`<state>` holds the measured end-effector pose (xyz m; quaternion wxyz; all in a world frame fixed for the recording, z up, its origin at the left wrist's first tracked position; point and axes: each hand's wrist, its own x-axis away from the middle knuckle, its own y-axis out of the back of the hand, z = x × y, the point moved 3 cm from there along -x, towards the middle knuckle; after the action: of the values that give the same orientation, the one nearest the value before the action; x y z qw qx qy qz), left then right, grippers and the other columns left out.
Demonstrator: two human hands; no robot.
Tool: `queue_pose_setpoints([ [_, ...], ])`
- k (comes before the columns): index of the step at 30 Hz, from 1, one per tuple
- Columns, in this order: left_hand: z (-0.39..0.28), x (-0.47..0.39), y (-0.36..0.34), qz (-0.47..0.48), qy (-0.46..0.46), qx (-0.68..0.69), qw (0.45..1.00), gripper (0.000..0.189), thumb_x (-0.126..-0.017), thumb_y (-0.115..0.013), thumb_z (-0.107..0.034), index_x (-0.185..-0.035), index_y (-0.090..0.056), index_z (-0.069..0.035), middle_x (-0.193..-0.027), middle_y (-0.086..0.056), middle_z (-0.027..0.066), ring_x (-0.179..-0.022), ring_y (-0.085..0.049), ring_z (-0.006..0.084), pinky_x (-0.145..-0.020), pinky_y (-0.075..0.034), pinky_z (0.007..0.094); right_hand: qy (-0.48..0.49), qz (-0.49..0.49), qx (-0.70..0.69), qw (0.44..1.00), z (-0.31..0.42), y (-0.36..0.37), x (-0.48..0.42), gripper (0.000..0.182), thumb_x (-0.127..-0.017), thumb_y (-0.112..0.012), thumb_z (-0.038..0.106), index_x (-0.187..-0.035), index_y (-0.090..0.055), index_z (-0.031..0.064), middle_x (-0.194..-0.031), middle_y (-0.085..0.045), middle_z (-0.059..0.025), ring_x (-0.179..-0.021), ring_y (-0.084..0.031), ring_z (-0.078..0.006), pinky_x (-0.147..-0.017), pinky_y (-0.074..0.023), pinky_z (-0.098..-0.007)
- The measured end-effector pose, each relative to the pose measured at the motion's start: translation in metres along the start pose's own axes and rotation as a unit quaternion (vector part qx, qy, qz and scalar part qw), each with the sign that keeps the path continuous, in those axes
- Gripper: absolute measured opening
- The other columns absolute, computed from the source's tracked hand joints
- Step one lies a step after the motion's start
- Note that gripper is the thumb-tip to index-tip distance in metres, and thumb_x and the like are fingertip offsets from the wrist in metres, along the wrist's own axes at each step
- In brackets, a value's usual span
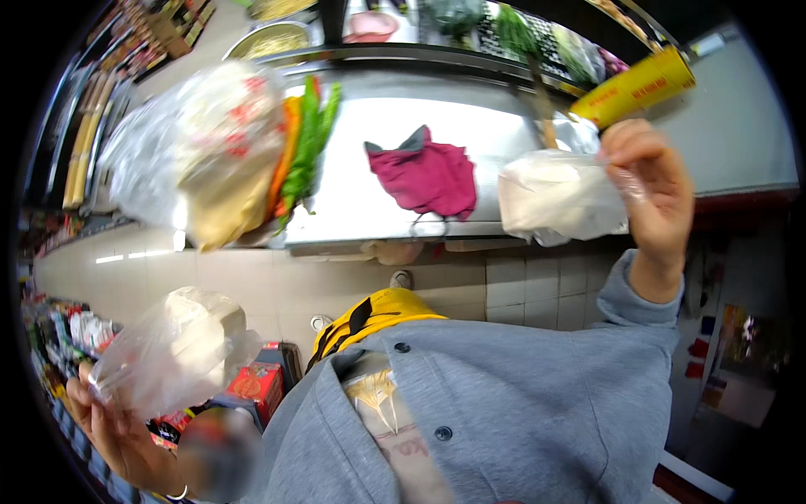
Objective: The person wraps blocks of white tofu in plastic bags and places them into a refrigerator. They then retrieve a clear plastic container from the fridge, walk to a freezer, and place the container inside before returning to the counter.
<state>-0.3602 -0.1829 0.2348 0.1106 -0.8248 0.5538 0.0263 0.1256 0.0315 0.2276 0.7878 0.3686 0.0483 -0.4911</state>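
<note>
My left hand (pixel 119 428), at the lower left, pinches the gathered end of a clear plastic bag (pixel 145 372). A pale block (pixel 201 340), perhaps tofu, sits inside that bag, held over the floor away from the counter. On the right, my right hand (pixel 658 183) grips the top corner of another plastic bag (pixel 560 195) with whitish contents. This second bag is by the front edge of the metal counter (pixel 378 101); whether it rests there I cannot tell. Between the hands lies a crumpled magenta cloth item (pixel 428 173) with grey lining and a dark cord.
A large clear bag (pixel 220 138) with pale food fills the counter's left, beside green chili peppers (pixel 308 138) and orange ones (pixel 283 151). A yellow roll (pixel 636 88) lies at right. Vegetables (pixel 516 31) stand behind. Red boxes (pixel 258 384) sit on the left.
</note>
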Motion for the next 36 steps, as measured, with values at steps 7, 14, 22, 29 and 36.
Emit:
queue_pose_setpoints([
  [7,0.025,0.043,0.117,-0.082,0.0,-0.021,0.996,0.009,-0.079,-0.045,0.004,-0.086,-0.045,-0.002,-0.084,-0.046,0.0073,-0.055,-0.038,0.0052,-0.05,-0.033,0.0151,0.075,0.135,-0.012,0.988,0.109,-0.126,-0.078,0.008,-0.087,-0.05,0.011,-0.092,-0.052,0.0052,-0.085,-0.048,-0.0059,-0.083,-0.046,-0.0141,-0.074,-0.0363,-0.0246],
  [14,0.078,0.035,0.243,-0.135,0.108,0.055,0.983,0.013,-0.084,-0.052,-0.003,-0.095,-0.056,0.002,-0.074,-0.054,0.0049,-0.057,-0.041,0.0053,-0.052,-0.033,0.0168,0.005,0.219,-0.104,0.97,0.201,-0.328,-0.182,0.024,-0.081,-0.058,0.021,-0.1,-0.057,0.0063,-0.088,-0.052,-0.0035,-0.079,-0.049,-0.0085,-0.07,-0.0409,-0.022],
  [22,0.13,0.002,0.412,-0.265,0.107,0.02,0.958,0.015,-0.087,-0.052,-0.01,-0.094,-0.058,0.002,-0.067,-0.052,0.0026,-0.056,-0.04,0.004,-0.051,-0.031,0.0169,-0.098,0.416,-0.104,0.898,0.269,-0.59,-0.317,0.016,-0.083,-0.055,0.016,-0.096,-0.057,0.0067,-0.093,-0.057,-0.0065,-0.083,-0.053,-0.0107,-0.075,-0.0421,-0.0214],
  [29,0.14,-0.083,0.544,-0.407,0.104,-0.025,0.907,0.007,-0.086,-0.053,-0.009,-0.088,-0.058,-0.004,-0.071,-0.048,-0.0038,-0.052,-0.036,0.0006,-0.045,-0.029,0.0147,-0.107,0.535,-0.157,0.823,0.184,-0.786,-0.426,0.016,-0.075,-0.057,0.012,-0.09,-0.063,0.0107,-0.077,-0.056,0.0011,-0.072,-0.049,-0.0075,-0.061,-0.038,-0.0225],
  [36,0.137,-0.187,0.688,-0.403,0.105,-0.155,0.896,0.01,-0.088,-0.052,-0.012,-0.091,-0.056,-0.004,-0.069,-0.05,-0.0009,-0.05,-0.04,0.0033,-0.046,-0.033,0.0161,-0.351,0.51,-0.251,0.745,0.07,-0.913,-0.532,0.018,-0.069,-0.05,0.005,-0.085,-0.059,0.0073,-0.064,-0.05,0.0012,-0.06,-0.044,-0.0076,-0.054,-0.034,-0.022],
])
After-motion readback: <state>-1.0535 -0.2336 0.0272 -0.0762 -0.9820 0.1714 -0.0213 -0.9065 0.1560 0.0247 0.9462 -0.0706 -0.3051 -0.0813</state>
